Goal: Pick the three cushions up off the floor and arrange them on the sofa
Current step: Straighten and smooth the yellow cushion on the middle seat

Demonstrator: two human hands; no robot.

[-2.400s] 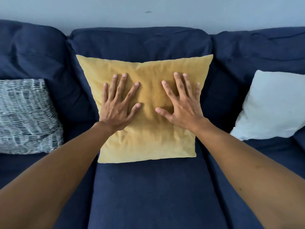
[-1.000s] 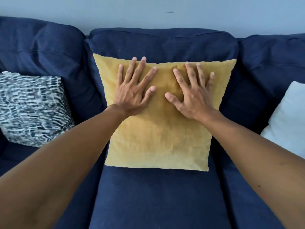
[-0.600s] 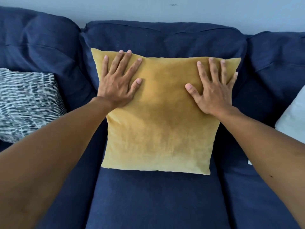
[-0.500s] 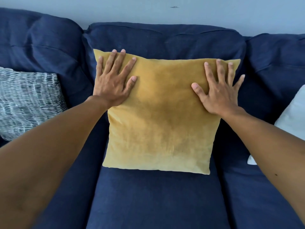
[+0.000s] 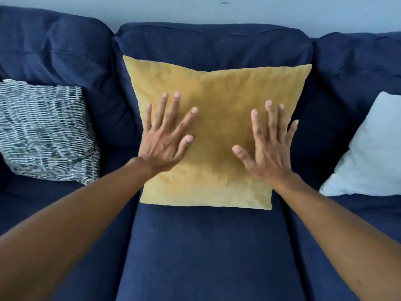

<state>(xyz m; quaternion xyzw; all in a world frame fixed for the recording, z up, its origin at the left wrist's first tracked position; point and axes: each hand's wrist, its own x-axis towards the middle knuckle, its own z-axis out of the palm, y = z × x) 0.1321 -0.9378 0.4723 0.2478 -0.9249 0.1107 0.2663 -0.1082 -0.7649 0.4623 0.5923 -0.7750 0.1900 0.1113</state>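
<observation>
Leaning upright against the middle backrest of the navy blue fabric sofa [image 5: 206, 257], the square mustard-yellow fabric cushion [image 5: 217, 94] faces outward, its bottom edge on the seat. The left hand [image 5: 163, 146] and right hand [image 5: 268, 155] are spread over its face, fingers straight, grasping nothing. A black-and-white striped cushion [image 5: 43, 133] sits to its left, a plain white cushion [image 5: 368, 153] to its right.

A dark blue fabric sofa [image 5: 206, 257] fills nearly the whole view, its three plump backrests [image 5: 212, 40] side by side above the seat. Behind it runs a plain pale grey-blue wall [image 5: 282, 11] with one small dark mark [image 5: 224, 2] near the top edge. The light is soft and even
</observation>
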